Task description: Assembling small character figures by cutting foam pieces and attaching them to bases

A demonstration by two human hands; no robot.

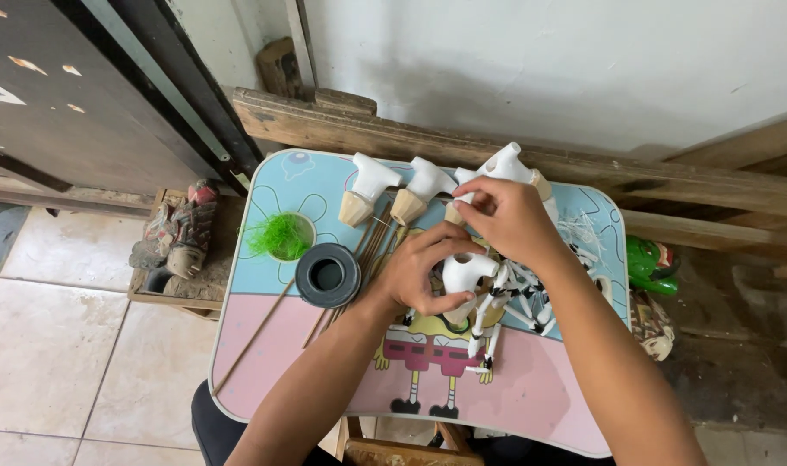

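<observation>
Both forearms reach over the cartoon-printed worktop; left hand fingers curl around a white puppet torso, right hand fingers pinch just above that torso, beside the black roll.

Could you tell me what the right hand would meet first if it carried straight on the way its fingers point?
Probably the white torso piece, beyond the right hand; depth is unclear.

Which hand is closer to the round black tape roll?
Left. The left hand grips a white puppet torso just right of the round black tape roll; the right hand is farther, up right.
</observation>
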